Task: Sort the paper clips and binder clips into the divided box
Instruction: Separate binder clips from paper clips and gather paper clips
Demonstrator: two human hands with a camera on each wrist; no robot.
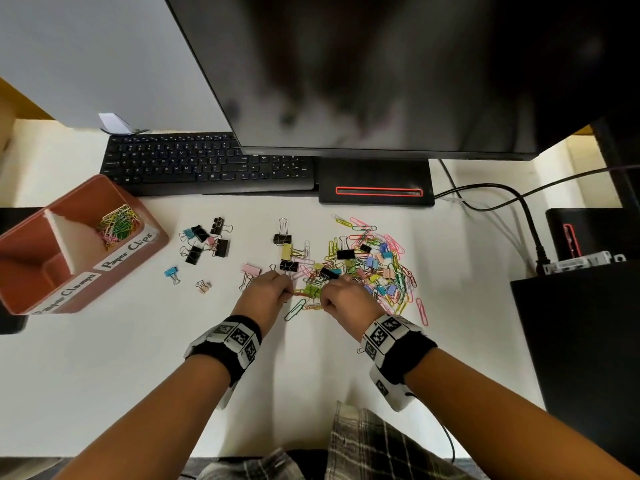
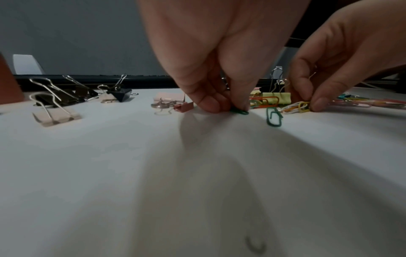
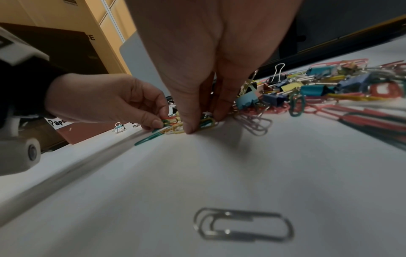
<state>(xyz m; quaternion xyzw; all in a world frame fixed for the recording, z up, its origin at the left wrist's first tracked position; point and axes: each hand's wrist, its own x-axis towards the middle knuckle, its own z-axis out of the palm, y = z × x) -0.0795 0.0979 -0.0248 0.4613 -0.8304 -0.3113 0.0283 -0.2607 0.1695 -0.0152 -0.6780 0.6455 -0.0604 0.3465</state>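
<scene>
We see the box [image 1: 121, 268] far left of the pile [image 1: 367, 268]; its paper-clip compartment holds a small heap, and we can see nothing in the clamp compartment. Binder clips [image 1: 204, 240] lie between box and pile, unsorted. At the pile's near edge, our left hand [image 1: 266, 292] pinches a green clip [image 2: 239, 111]; our right hand [image 1: 346, 299] pinches several clips [image 3: 206, 122]. Only the right wrist view shows a silver clip [image 3: 243, 224] lying nearer us than the pile.
</scene>
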